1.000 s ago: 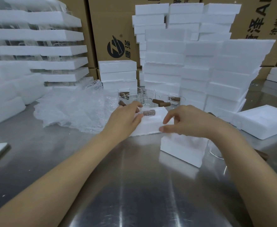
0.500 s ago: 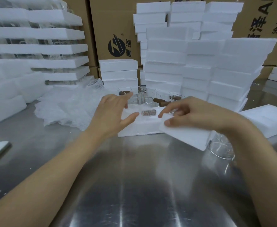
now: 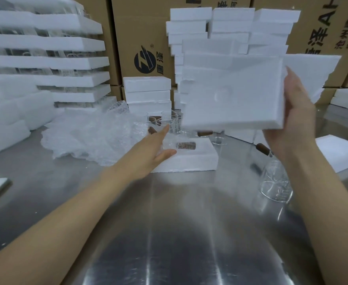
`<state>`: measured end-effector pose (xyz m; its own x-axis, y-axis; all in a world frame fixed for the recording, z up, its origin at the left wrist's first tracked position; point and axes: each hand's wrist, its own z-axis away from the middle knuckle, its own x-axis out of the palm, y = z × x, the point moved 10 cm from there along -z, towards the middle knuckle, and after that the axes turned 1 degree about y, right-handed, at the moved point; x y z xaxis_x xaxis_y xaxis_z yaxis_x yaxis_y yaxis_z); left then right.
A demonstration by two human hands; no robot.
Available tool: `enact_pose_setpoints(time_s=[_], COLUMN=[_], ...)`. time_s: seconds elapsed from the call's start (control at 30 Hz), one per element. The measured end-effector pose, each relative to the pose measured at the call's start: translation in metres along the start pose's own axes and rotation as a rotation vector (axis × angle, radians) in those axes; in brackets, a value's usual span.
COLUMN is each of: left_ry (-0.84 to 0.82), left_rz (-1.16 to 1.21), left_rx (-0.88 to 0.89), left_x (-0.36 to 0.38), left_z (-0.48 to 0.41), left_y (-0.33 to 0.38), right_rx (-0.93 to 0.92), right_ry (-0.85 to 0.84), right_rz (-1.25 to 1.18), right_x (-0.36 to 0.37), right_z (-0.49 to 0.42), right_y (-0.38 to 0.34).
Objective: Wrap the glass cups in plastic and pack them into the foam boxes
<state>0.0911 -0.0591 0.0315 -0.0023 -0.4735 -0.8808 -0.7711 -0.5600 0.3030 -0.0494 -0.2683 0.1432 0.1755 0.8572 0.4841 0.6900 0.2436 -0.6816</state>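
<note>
Two hands apart: the right hand (image 3: 292,124) is gripping a raised foam lid (image 3: 230,93) by its right edge; the left hand (image 3: 150,153), fingers straight, is lying at the left edge of the foam box (image 3: 193,163), which is holding a glass cup (image 3: 185,145); bare steel table (image 3: 179,223) is lying open nearer.

Foam box (image 3: 189,161) sits mid-desk (image 3: 179,223) with a wrapped cup (image 3: 185,145) lying in its recess. Left hand (image 3: 154,149) is at the box's left edge. Foam lid (image 3: 230,95) is held up above and behind the box, with the right hand (image 3: 292,124) on its right edge. Bubble wrap pile (image 3: 90,136) lies left of the box. Loose glass cups (image 3: 169,120) stand just behind the box. A single glass cup (image 3: 276,186) sits on the desk to the right, beside the right forearm. A foam slab (image 3: 340,153) lies far right. A short foam stack (image 3: 148,93) stands behind the cups, a tall foam stack (image 3: 230,23) behind the lid, and foam trays (image 3: 55,64) are stacked at far left. Cartons (image 3: 136,27) stand behind everything.
</note>
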Motion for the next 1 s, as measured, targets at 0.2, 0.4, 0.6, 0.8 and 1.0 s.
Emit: enact_pose_setpoints(time_s=[0.2, 0.4, 0.6, 0.8, 1.0], left_ry=[0.313, 0.355, 0.386, 0.334, 0.084], left_rz=[0.61, 0.539, 0.593, 0.738, 0.889], left_rx=[-0.037, -0.017, -0.128, -0.261, -0.372], left_x=[-0.04, -0.048, -0.041, -0.022, 0.005], left_z=[0.01, 0.014, 0.015, 0.007, 0.011], left_y=[0.007, 0.015, -0.003, -0.021, -0.028], right_rx=[0.302, 0.5, 0.462, 0.373, 0.356], right_ry=[0.068, -0.051, -0.192, -0.091, -0.107], right_rz=[-0.083, 0.211, 0.721, 0.804, 0.831], right_x=[-0.006, -0.005, -0.007, -0.016, -0.019], right_z=[0.001, 0.015, 0.027, 0.022, 0.019], right_y=[0.073, 0.118, 0.136, 0.138, 0.144])
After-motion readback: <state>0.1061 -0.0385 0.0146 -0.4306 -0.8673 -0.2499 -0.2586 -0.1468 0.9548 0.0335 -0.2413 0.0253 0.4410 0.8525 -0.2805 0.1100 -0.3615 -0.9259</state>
